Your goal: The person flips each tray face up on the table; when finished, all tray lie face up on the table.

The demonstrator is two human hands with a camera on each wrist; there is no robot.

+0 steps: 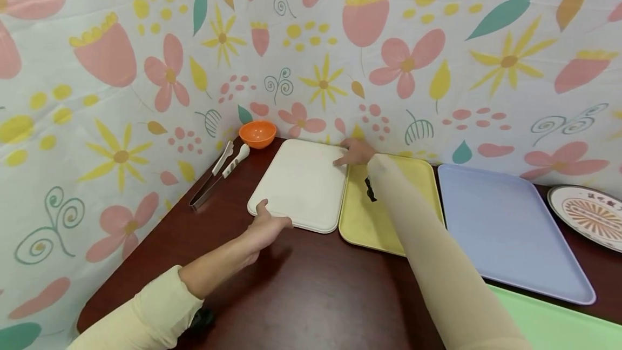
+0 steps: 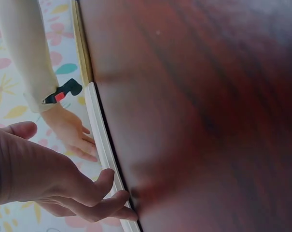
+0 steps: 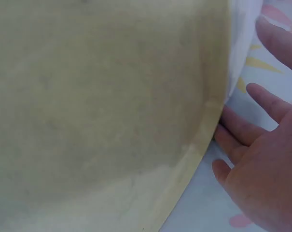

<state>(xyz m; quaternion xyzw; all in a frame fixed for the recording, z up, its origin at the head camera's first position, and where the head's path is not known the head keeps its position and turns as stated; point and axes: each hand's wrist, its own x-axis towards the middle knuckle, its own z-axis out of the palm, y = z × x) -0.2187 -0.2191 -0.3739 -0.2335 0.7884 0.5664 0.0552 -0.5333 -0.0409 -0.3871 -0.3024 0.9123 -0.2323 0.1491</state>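
A white tray (image 1: pixel 303 182) lies on the dark wooden table, its right side against a yellow tray (image 1: pixel 359 217). At the near left corner of the white tray is my left hand (image 1: pixel 264 231), its fingertips at the rim and its thumb held apart in the left wrist view. Across at the far right corner, my right hand (image 1: pixel 358 152) reaches over the spot where the two trays meet. The right wrist view shows the right hand's fingers (image 3: pixel 244 128) stretched out, with some tips hidden behind the yellow tray's corner. Neither hand curls round a tray.
Left of the white tray lie metal tongs (image 1: pixel 218 173) with white handles, and an orange bowl (image 1: pixel 258 134) stands in the back corner. To the right are a blue tray (image 1: pixel 505 226), a green tray (image 1: pixel 559 320) and a patterned plate (image 1: pixel 590 215). Floral cloth (image 1: pixel 311 42) hangs behind.
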